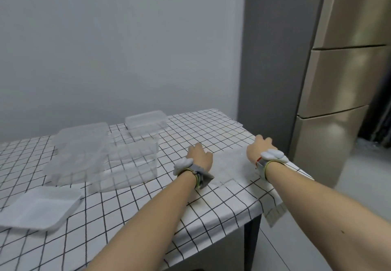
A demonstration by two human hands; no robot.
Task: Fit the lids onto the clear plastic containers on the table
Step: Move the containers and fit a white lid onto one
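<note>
A flat clear plastic container (230,167) lies near the table's right edge; blur hides whether it has a lid on it. My left hand (200,156) rests at its left side and my right hand (259,149) at its right side, both palms down with the fingers reaching forward. To the left stands a tall clear container (129,165), and a wide clear one (78,154) sits beside it. A smaller clear container (146,121) sits further back. A white translucent lid (40,207) lies at the front left.
The table (211,211) carries a white cloth with a black grid, and its corner hangs off at the right. A grey wall runs behind it. A tall metallic fridge (338,80) stands to the right, past a strip of floor (359,196).
</note>
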